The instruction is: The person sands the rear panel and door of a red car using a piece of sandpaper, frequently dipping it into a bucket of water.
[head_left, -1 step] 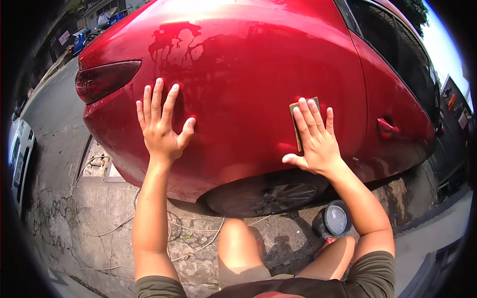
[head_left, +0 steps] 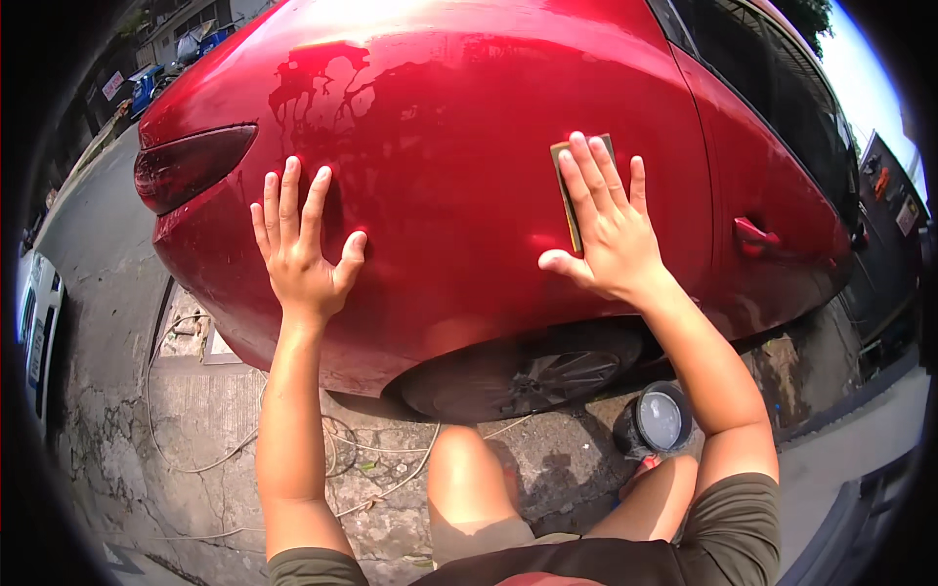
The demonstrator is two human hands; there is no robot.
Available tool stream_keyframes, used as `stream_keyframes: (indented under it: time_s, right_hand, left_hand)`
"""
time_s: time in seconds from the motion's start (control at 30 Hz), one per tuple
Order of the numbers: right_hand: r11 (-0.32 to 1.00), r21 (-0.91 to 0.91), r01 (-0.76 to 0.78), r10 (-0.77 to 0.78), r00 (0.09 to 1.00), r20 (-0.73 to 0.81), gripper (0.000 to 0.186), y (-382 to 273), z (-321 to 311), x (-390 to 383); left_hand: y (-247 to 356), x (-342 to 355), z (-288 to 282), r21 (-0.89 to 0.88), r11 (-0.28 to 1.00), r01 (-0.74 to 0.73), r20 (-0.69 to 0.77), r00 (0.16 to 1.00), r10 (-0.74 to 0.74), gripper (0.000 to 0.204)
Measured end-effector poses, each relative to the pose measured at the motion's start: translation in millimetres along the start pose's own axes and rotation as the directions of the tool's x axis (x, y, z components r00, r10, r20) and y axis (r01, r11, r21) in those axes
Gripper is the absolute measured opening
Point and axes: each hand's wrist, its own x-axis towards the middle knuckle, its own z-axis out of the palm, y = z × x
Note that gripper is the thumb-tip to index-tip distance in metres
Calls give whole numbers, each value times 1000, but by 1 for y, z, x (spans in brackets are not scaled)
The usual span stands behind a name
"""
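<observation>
My left hand [head_left: 303, 252] lies with fingers spread on the red rear side panel [head_left: 440, 215] of a car, holding nothing. It is right of the dark tail light [head_left: 200, 161]. Farther right, my right hand [head_left: 608, 220] presses a thin tan rectangular sanding pad [head_left: 564, 190] against the same panel, above the rear wheel [head_left: 528, 381]. The fingers lie flat over the pad, which shows along its left side and upper corner; its underside is hidden. My right thumb sticks out to the left. Wet streaks mark the paint above my left hand.
A dark bucket [head_left: 659, 418] of cloudy greyish water stands by my leg, below the wheel. A thin hose or cord [head_left: 210, 467] loops over the cracked concrete. A white vehicle [head_left: 39, 332] stands at the far left. The car's door handle [head_left: 754, 234] juts out at right.
My right hand has slid up the panel with the sanding pad beneath it. My left hand stays on the panel, and the whole view has shifted slightly.
</observation>
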Motion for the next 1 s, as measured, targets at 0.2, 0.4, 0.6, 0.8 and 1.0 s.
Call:
stream_keyframes:
  time_s: [0.2,0.4,0.6,0.8,1.0]
  right_hand:
    - [987,124,-103,99,994,37,117,-1,22,-67]
    - [982,7,-190,190,981,-29,117,50,4,9]
    - [973,147,-179,189,981,-50,113,55,19,-131]
    - [996,55,-74,78,995,-61,101,128,9,-34]
    - [980,154,-123,138,986,-92,102,101,71,-263]
  left_hand:
    - [-7,-5,0,28,998,-55,-19,998,55,71]
    - [-2,-3,11,-4,998,-65,-17,998,65,73]
    - [-8,-3,8,55,998,-42,-12,999,42,75]
    - [6,-8,4,37,999,40,83,996,-43,75]
    - [132,30,28,-8,979,-204,257,946,199,97]
